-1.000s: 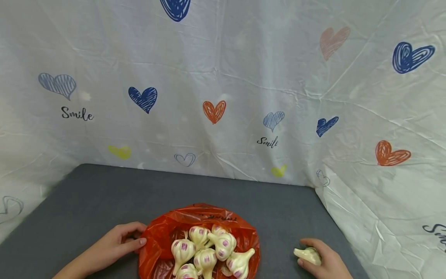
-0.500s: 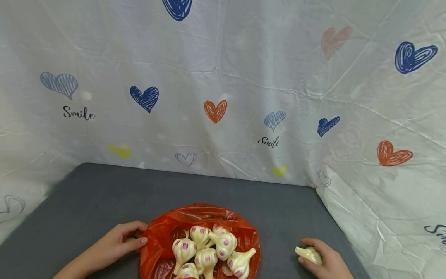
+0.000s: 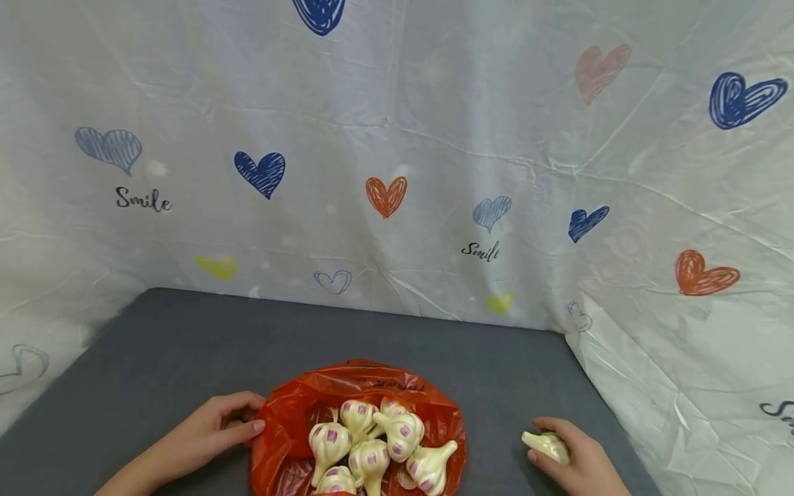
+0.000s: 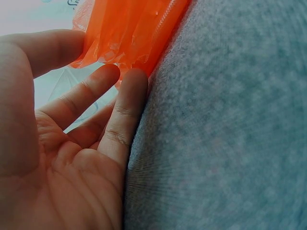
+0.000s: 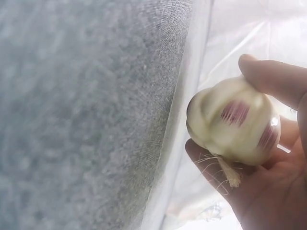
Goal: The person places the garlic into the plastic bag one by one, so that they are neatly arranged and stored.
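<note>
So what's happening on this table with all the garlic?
A person sits at a grey table with an orange plastic bag spread open in front of them, a pile of garlic bulbs lying on it. Their left hand pinches the bag's left edge, thumb on one side and fingers on the other. Their right hand grips a single garlic bulb, off to the right and apart from the bag, low over the table. A white sheet with heart prints hangs behind.
</note>
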The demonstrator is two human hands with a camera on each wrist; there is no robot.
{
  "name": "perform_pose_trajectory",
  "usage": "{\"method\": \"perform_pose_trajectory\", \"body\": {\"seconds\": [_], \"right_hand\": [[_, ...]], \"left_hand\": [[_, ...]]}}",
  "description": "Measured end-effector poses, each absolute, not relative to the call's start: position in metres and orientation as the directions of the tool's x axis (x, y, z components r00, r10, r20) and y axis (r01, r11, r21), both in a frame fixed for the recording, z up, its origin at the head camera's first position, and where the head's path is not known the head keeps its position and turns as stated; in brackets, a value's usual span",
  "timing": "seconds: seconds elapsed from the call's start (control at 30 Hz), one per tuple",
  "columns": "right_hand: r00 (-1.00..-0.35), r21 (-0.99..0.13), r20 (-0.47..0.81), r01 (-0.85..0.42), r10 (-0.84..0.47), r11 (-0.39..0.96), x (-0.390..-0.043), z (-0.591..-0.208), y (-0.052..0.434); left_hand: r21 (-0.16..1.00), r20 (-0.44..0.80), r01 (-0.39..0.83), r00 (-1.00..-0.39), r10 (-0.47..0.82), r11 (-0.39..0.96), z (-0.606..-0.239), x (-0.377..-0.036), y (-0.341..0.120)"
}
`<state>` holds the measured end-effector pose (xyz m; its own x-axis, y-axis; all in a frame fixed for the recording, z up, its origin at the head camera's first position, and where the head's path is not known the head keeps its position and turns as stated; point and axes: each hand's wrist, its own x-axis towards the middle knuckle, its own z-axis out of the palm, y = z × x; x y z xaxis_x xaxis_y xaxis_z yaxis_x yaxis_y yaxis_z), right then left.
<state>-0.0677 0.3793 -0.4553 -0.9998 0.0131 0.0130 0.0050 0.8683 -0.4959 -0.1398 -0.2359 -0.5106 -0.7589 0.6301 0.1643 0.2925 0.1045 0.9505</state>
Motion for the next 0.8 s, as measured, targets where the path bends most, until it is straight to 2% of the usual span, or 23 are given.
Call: {"method": "perform_pose_trajectory", "body": {"seconds": [0.8], "right_hand": [[-0.998, -0.548, 0.031, -0.058, -0.049, 0.834, -0.085, -0.446, 0.340]], "left_hand": [[0.952, 0.176, 0.294, -0.756, 0.631, 0.086, -0.509, -0.138, -0.234]]}}
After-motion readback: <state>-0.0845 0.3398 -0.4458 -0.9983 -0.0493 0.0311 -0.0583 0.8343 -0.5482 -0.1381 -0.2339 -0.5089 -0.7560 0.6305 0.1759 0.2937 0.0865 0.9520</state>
